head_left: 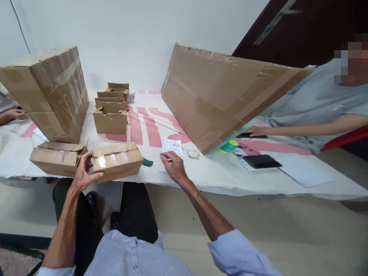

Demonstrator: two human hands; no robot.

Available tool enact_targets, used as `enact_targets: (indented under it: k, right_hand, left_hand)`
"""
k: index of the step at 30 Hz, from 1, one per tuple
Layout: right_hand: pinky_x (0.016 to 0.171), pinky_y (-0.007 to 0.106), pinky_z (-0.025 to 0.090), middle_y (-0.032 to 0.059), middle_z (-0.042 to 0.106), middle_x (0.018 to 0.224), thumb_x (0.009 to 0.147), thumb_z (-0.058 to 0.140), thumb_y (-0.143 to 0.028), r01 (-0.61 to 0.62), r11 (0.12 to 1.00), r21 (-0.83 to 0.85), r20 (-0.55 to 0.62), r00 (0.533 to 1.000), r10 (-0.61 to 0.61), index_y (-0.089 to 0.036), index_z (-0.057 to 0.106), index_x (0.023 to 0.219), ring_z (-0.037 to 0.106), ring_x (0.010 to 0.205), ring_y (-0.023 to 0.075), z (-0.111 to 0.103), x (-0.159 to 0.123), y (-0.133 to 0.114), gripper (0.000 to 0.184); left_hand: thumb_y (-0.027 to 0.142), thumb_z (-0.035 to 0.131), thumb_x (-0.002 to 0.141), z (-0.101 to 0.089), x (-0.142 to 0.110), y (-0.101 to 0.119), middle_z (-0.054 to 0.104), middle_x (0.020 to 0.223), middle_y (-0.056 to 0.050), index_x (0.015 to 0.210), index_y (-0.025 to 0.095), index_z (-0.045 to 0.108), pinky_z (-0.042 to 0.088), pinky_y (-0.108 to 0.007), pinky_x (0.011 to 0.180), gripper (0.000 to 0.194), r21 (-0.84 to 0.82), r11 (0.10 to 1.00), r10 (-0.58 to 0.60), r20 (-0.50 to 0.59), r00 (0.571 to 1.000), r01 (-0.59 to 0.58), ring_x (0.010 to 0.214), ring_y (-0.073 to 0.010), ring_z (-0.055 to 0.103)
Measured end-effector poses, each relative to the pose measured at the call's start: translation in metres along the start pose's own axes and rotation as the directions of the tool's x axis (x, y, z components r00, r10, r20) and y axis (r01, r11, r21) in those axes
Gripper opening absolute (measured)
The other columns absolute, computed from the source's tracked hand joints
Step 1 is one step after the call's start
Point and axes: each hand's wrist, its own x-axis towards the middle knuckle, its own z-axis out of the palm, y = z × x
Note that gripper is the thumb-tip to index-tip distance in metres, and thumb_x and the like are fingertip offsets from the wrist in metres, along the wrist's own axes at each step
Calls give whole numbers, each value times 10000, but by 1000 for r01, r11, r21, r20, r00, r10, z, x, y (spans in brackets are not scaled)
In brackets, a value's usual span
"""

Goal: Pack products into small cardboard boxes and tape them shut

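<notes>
My left hand (82, 174) grips the left end of a small closed cardboard box (117, 161), fingers at its top corner and thumb along its near side. Shiny clear tape covers part of the box's top. A second closed cardboard box (57, 157) sits just left, close to my fingers. My right hand (174, 168) is closed in a pinch above the table; what is between its fingertips is too small to make out. Beside those fingertips lies a small white sheet with rows of printed marks (172, 145). A roll of clear tape (193, 154) rests right of the hand.
Several open small boxes (110, 122) stand in a row behind. Large taped cartons (57, 92) rise at the left, and a big cardboard panel (218, 96) leans at the right. A green object (147, 162), a phone (262, 161) and paper (306, 170) lie on the table. People sit at both sides.
</notes>
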Motion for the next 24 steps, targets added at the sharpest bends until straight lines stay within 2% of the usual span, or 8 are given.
enact_targets:
  k: [5,9,12,16,18,20,22,24]
  right_hand:
    - [847,375,618,97,707,1138,1022,596,-459,185,943,275,72,975,-212,-239,767,1129,700,1013,232,27,18,-76,299]
    - [901,404,618,100,658,1170,993,656,-445,221,934,280,120,958,-262,-243,752,1143,685,1047,244,41,16,-95,269]
    - [868,396,622,106,641,1229,990,660,-462,191,937,292,104,968,-230,-247,728,1189,684,1066,250,46,12,-86,301]
    - [862,422,610,125,669,1210,1066,490,-461,130,964,232,53,988,-146,-228,707,1207,683,1066,269,52,16,-51,349]
    - [902,452,585,145,683,1154,1056,493,-425,120,990,77,82,989,-126,-204,711,1167,670,1064,295,57,17,-30,329]
    - [927,449,548,157,686,1113,1022,563,-374,121,982,-143,181,979,-94,-188,706,1116,646,1060,309,65,16,-14,253]
    - [924,413,509,154,680,1119,1000,606,-317,136,930,-342,290,957,-33,-188,690,1074,618,1074,303,74,12,-6,171]
    - [917,385,475,147,670,1141,992,605,-263,166,878,-449,353,935,4,-192,670,1040,599,1094,291,82,8,-5,108]
  left_hand:
    - [509,929,675,-2,3,8,403,1723,-199,1249,233,551,441,-525,1231,741,-12,999,-35,11,999,35,1586,-412,440]
    - [553,859,748,3,3,7,482,1683,-166,1153,248,548,466,-501,1191,594,-49,997,-54,-42,998,52,1533,-377,515]
    - [537,850,745,6,3,9,532,1648,-153,1086,252,549,512,-466,1124,537,-45,997,-63,-69,996,60,1483,-359,569]
    - [521,863,709,8,4,13,569,1618,-161,1023,241,565,542,-438,1058,515,-4,999,-53,-85,995,53,1428,-361,616]
    - [514,865,702,8,4,14,580,1608,-172,999,234,575,550,-435,1037,501,14,999,-41,-88,995,42,1400,-365,639]
    - [511,860,708,8,2,14,581,1607,-186,989,226,593,550,-445,1037,481,35,999,-25,-93,995,29,1393,-372,646]
    - [511,846,734,9,0,15,572,1617,-194,996,218,627,544,-463,1054,450,78,997,-3,-107,994,11,1411,-378,632]
    - [517,816,779,10,-3,17,575,1616,-195,1015,214,662,550,-477,1050,414,136,991,26,-128,991,-9,1418,-382,624]
